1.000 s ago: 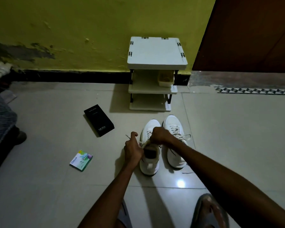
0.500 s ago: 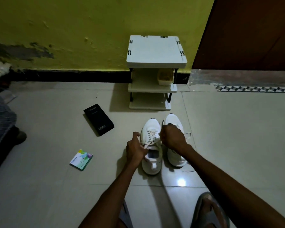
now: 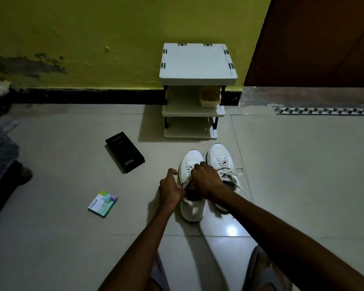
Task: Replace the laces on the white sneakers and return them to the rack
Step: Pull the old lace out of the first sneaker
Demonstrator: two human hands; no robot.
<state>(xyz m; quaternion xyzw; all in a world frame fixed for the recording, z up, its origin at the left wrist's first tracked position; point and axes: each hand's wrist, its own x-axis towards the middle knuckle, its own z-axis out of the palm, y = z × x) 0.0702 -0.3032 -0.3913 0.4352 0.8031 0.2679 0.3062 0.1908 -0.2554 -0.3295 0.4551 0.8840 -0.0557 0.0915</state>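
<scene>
Two white sneakers stand side by side on the tiled floor, toes toward the rack. The left sneaker is under both hands. My left hand is closed at its left side by the collar, pinching the lace. My right hand is closed over the tongue and lace area of the same shoe. The right sneaker has its lace tied, with loops trailing to the right. The small white three-tier rack stands against the yellow wall beyond the shoes.
A black phone box and a small green-and-white packet lie on the floor to the left. A cream container sits on the rack's middle shelf. A brown door is at right; dark furniture at far left. Sandals show at the bottom.
My right hand moved back left from the gap between the shoes onto the left sneaker's tongue. My left hand stayed by the shoe's left side, shifting slightly.
</scene>
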